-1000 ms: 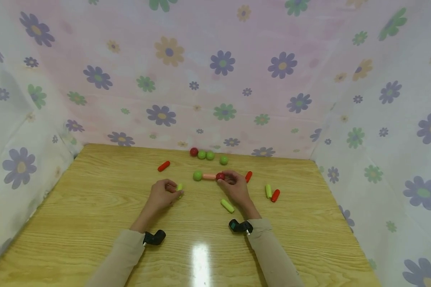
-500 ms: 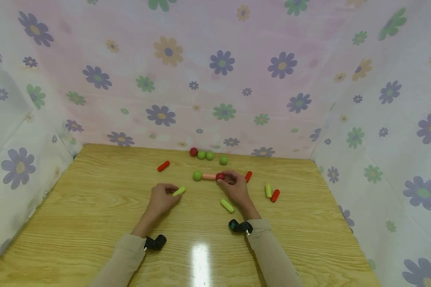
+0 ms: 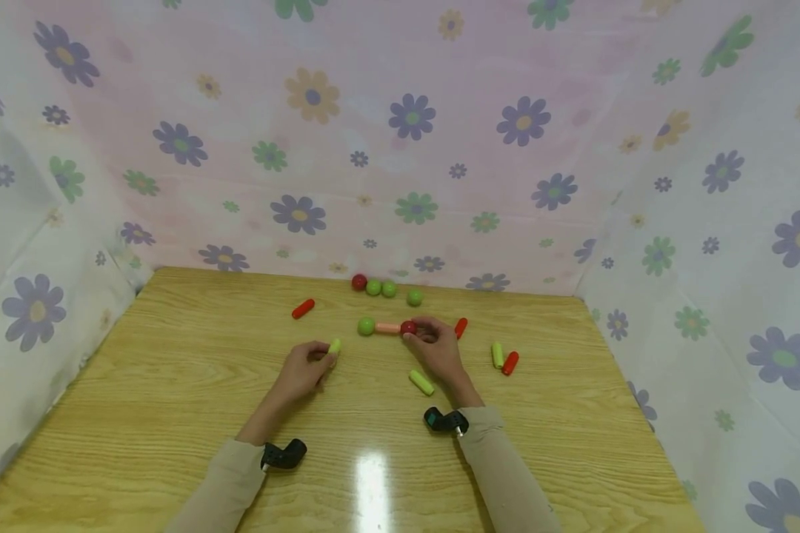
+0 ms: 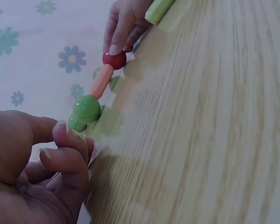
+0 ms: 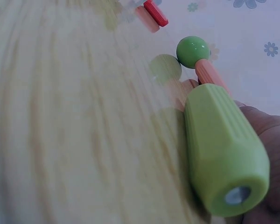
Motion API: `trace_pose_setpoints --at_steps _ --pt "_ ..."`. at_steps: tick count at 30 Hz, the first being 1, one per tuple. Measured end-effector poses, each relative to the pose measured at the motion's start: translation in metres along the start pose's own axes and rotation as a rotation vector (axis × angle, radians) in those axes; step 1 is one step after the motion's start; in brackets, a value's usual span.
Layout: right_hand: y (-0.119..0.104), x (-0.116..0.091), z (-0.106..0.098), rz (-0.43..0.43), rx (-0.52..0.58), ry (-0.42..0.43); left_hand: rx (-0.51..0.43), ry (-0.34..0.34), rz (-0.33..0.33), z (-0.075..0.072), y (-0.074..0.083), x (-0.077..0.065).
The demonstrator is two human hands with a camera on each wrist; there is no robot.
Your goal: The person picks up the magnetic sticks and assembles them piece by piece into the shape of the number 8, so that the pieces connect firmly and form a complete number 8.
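My left hand [image 3: 301, 370] pinches a short yellow-green magnetic rod [image 3: 335, 346] between thumb and fingertips, its far end sticking up past them. Most of that rod is hidden by the fingers in the left wrist view. A green ball [image 4: 87, 108], a peach rod [image 3: 388, 328] and a dark red ball [image 4: 115, 59] sit joined in a row on the table. My right hand [image 3: 438, 348] holds the red ball at the row's right end. Close to the right wrist camera lies another yellow-green rod [image 5: 224, 149], a metal disc showing in its end.
Behind the row, a red ball [image 3: 359, 282] and several green balls [image 3: 415, 297] stand near the back edge. Red rods [image 3: 303, 309] and another yellow-green rod [image 3: 497, 355] lie around on the wooden table [image 3: 173, 355]. Flowered cloth [image 3: 347, 170] hangs at the back and sides.
The yellow-green rod in my left hand has turned, first tilting to the right and now standing more upright, with the hand slightly lower. My right hand and the joined row have stayed put.
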State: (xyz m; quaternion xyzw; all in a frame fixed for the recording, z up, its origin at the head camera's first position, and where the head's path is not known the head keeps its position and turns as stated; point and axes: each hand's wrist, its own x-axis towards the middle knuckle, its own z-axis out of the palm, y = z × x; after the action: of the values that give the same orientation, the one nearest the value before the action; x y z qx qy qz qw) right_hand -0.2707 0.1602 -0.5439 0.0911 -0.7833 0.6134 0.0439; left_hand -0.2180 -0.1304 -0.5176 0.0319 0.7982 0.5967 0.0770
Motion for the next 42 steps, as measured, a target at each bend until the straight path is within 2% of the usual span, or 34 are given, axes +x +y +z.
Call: trace_pose_setpoints --at_steps 4,8,13,19,30,35,42 --pt "-0.001 -0.001 0.0 0.033 0.024 -0.015 -0.125 -0.075 -0.041 0.002 0.002 -0.002" --pt "-0.001 -0.002 0.001 0.038 0.035 -0.024 -0.201 -0.122 -0.069 0.007 0.004 -0.002" --pt "-0.001 -0.001 0.0 0.045 0.04 -0.024 -0.243 -0.171 -0.07 0.016 0.006 0.002" --pt "0.0 0.0 -0.002 0.053 0.034 -0.028 -0.281 -0.211 -0.074 0.028 0.009 0.012" --pt "-0.001 0.0 -0.002 0.036 0.023 -0.006 -0.337 -0.156 -0.186 0.044 0.016 0.026" --pt "0.0 0.0 -0.001 0.008 0.017 -0.004 -0.368 -0.159 -0.21 0.045 0.017 0.03" --pt "-0.002 0.0 0.0 0.013 0.039 -0.005 -0.408 -0.168 -0.243 0.042 0.017 0.032"
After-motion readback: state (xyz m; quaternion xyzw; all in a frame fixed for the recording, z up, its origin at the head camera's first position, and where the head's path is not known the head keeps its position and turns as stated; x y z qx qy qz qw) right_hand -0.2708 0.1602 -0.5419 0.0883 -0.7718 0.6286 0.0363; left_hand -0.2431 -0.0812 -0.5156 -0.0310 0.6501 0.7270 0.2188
